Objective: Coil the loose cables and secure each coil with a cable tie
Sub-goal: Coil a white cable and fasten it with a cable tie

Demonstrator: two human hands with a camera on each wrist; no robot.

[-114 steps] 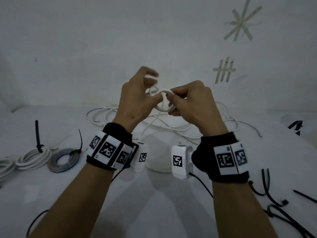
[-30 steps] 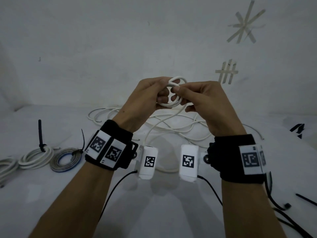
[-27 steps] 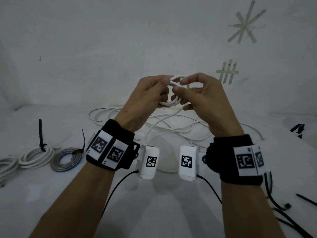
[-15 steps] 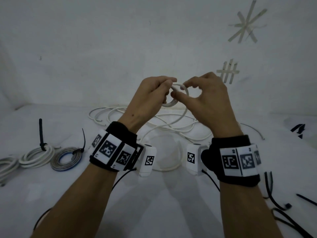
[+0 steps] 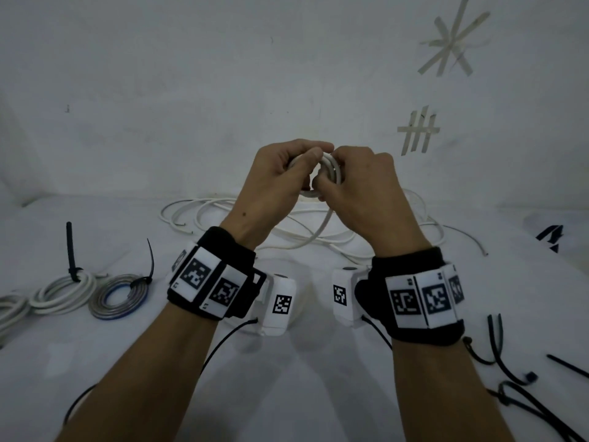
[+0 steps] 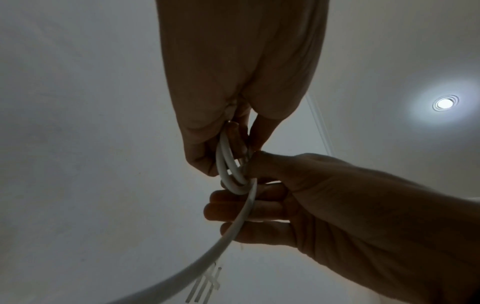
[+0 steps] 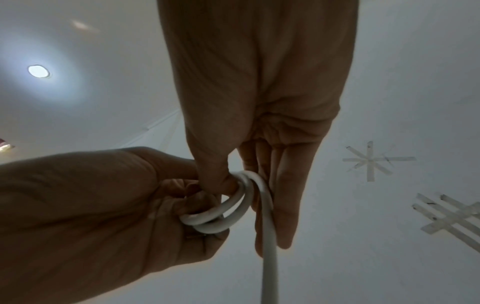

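**Both hands closed on the small white coil**

Since half a second ago your right hand has dropped its raised fingers and closed in against the left, so the open ring you could see between your hands is now mostly covered. Your left hand grips the white coil with thumb and curled fingers at its 9 o'clock side. Your right hand pinches the same coil from 3 o'clock, thumb against the loops; in the right wrist view the other fingers lie fairly straight along the cable. Two or three small loops show there, stacked together.

From the coil, the white cable's free run drops toward 6 o'clock and joins the loose white cable pile on the white table beyond your wrists.

At 9 o'clock on the table lie a tied white coil and a tied grey-and-blue coil, each with a black tie standing up. Loose black cable ties lie at 4 o'clock.
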